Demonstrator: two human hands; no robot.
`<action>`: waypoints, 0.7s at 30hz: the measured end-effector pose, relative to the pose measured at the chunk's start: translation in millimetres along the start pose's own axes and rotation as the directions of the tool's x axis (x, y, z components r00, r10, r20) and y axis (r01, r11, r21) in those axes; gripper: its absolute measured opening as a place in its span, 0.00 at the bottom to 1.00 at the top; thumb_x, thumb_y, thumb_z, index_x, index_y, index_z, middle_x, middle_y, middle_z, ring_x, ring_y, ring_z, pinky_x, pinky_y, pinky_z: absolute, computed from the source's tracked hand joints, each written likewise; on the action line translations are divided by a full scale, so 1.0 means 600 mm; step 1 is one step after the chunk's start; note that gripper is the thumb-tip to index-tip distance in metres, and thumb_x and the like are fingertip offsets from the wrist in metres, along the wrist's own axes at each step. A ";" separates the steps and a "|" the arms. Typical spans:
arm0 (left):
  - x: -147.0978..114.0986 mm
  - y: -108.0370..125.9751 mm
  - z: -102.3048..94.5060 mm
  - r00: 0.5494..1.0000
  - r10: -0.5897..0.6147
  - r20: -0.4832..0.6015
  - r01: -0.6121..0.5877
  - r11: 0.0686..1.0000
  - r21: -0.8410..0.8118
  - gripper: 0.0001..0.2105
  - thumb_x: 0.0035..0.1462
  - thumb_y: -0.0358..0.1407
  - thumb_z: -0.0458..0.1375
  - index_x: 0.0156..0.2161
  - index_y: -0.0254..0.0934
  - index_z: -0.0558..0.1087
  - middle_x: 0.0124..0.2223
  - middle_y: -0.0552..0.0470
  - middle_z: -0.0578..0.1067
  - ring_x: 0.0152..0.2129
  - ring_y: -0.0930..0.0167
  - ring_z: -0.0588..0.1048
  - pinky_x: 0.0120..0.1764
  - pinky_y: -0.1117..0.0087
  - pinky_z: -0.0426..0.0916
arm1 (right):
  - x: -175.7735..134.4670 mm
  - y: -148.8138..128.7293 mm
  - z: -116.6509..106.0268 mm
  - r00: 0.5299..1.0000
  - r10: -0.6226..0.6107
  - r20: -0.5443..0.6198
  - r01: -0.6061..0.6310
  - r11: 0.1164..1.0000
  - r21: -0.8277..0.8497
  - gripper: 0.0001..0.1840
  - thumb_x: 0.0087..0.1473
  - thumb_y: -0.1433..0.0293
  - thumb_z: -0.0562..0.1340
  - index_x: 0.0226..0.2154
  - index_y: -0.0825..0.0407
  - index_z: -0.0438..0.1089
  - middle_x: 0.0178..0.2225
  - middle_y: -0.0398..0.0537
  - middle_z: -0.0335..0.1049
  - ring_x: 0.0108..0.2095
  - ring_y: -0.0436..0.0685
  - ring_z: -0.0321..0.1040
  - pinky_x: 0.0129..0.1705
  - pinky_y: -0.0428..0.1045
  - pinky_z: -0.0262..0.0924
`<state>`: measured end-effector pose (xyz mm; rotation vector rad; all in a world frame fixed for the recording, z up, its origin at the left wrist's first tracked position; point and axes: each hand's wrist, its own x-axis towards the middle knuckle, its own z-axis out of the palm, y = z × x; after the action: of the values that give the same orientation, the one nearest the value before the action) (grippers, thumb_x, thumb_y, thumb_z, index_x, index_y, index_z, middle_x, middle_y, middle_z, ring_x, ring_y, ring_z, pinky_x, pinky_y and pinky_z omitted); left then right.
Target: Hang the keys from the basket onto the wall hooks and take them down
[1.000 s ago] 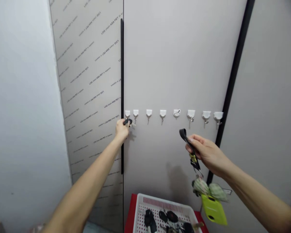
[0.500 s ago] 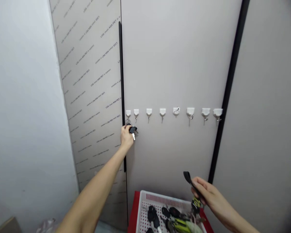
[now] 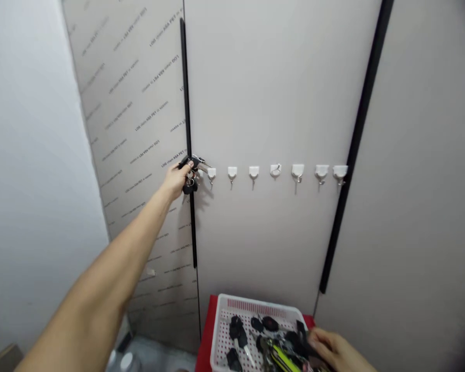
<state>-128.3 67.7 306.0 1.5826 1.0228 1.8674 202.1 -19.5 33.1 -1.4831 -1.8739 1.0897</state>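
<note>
My left hand (image 3: 174, 181) is closed around a bunch of keys (image 3: 191, 187) with black heads and metal rings. It is raised beside the black vertical handle strip, at the left end of a row of white hooks (image 3: 232, 172). The bunch covers most of the leftmost hook, so I cannot tell whether a ring touches it. Low on the right, my right hand (image 3: 331, 349) is closed on a black strap (image 3: 303, 336) over the basket's right side. Below the strap, its attached items blur into the basket's contents.
A white perforated basket (image 3: 216, 330) holds several black-headed keys (image 3: 236, 328) and a yellow-green item (image 3: 282, 356). It rests on a red surface (image 3: 204, 346). The hooks are fixed to a pale cabinet door (image 3: 271, 93) between black strips. White containers (image 3: 129, 361) stand on the floor at lower left.
My left hand has lifted the keys from just below the leftmost hook to about its height. My right hand has lowered with the strap to the basket. The view has shifted slightly.
</note>
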 end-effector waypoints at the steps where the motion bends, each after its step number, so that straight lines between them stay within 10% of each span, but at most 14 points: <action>1: -0.016 -0.005 0.006 0.998 -0.029 0.047 0.027 0.999 0.040 0.09 0.41 0.37 0.51 0.26 0.31 0.65 0.17 0.56 0.64 0.11 0.82 0.59 0.14 0.80 0.52 | -0.003 -0.004 -0.002 1.000 -0.018 0.012 0.019 0.999 -0.049 0.16 0.37 0.57 0.51 0.14 0.53 0.51 0.14 0.39 0.50 0.17 0.46 0.48 0.21 0.42 0.48; 7: -0.242 -0.132 0.062 0.789 -0.263 0.556 0.049 0.928 0.370 0.06 0.42 0.34 0.49 0.25 0.33 0.66 0.20 0.56 0.66 0.18 0.77 0.63 0.22 0.78 0.58 | -0.014 -0.018 -0.007 0.993 -0.076 -0.096 0.043 0.951 -0.306 0.11 0.41 0.66 0.48 0.15 0.54 0.58 0.15 0.40 0.56 0.18 0.47 0.51 0.22 0.43 0.47; 11: -0.371 -0.216 0.085 0.704 -0.349 0.619 -0.075 0.830 0.553 0.09 0.42 0.28 0.46 0.31 0.36 0.66 0.32 0.52 0.69 0.31 0.73 0.65 0.35 0.74 0.58 | -0.007 -0.023 -0.005 0.987 -0.090 -0.134 0.022 0.899 -0.437 0.12 0.42 0.68 0.47 0.18 0.54 0.61 0.17 0.43 0.61 0.19 0.49 0.55 0.24 0.44 0.47; 16: -0.412 -0.253 0.071 0.620 -0.474 0.625 -0.172 0.695 0.698 0.15 0.42 0.26 0.44 0.37 0.38 0.63 0.39 0.49 0.66 0.36 0.71 0.64 0.39 0.72 0.57 | 0.004 -0.039 -0.005 0.989 -0.109 -0.098 0.054 0.893 -0.446 0.11 0.41 0.69 0.47 0.18 0.54 0.62 0.19 0.44 0.63 0.21 0.49 0.56 0.25 0.44 0.48; 21: -0.364 -0.231 0.064 0.601 -0.438 0.669 -0.092 0.793 0.602 0.17 0.35 0.25 0.49 0.36 0.37 0.64 0.39 0.50 0.66 0.37 0.71 0.63 0.40 0.73 0.56 | 0.042 -0.092 -0.008 0.944 -0.153 -0.291 0.114 0.983 -0.147 0.13 0.42 0.64 0.48 0.20 0.54 0.61 0.19 0.44 0.60 0.21 0.49 0.56 0.25 0.45 0.49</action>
<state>-58.9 -6.6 65.3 2.2183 1.2926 0.4981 168.6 1.4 79.6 -1.4726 -1.8225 0.6483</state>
